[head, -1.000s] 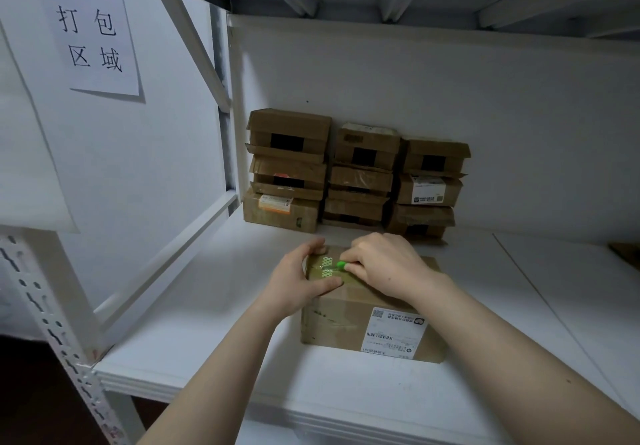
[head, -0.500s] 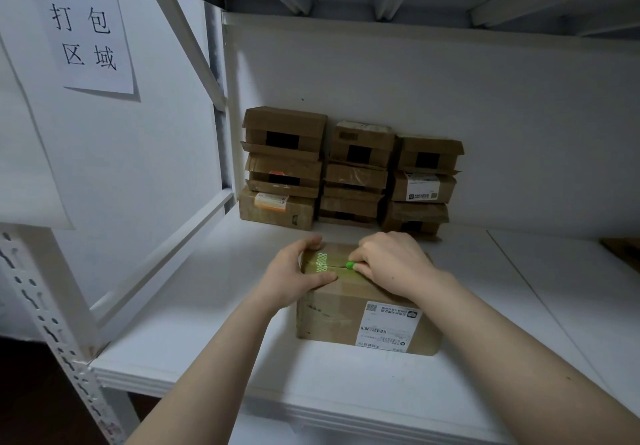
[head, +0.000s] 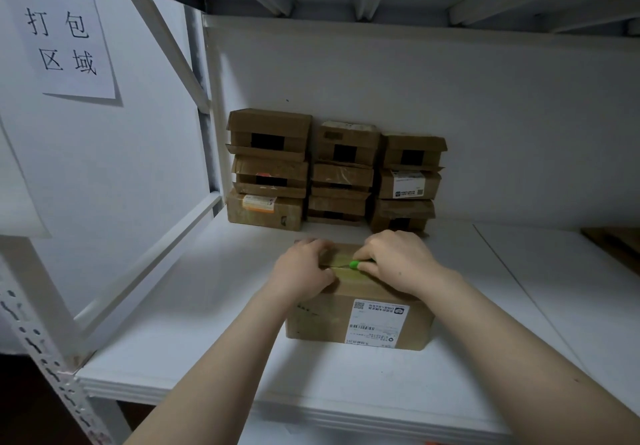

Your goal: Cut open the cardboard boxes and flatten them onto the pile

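Observation:
A brown cardboard box with a white shipping label on its front stands on the white shelf, its top sealed with tape. My left hand grips the box's top left corner, thumb on the near side. My right hand holds a small green-handled cutter, whose thin blade lies along the tape seam on the box top, pointing left toward my left hand. Most of the cutter is hidden inside my fist.
Against the back wall stand three stacks of small cardboard boxes. A brown flat piece shows at the right edge of the shelf. A diagonal brace and a perforated upright frame the left side. A paper sign hangs upper left.
The green cutter tip has moved rightward along the seam. My left hand has shifted further over the box's top left corner, covering the green printed tape.

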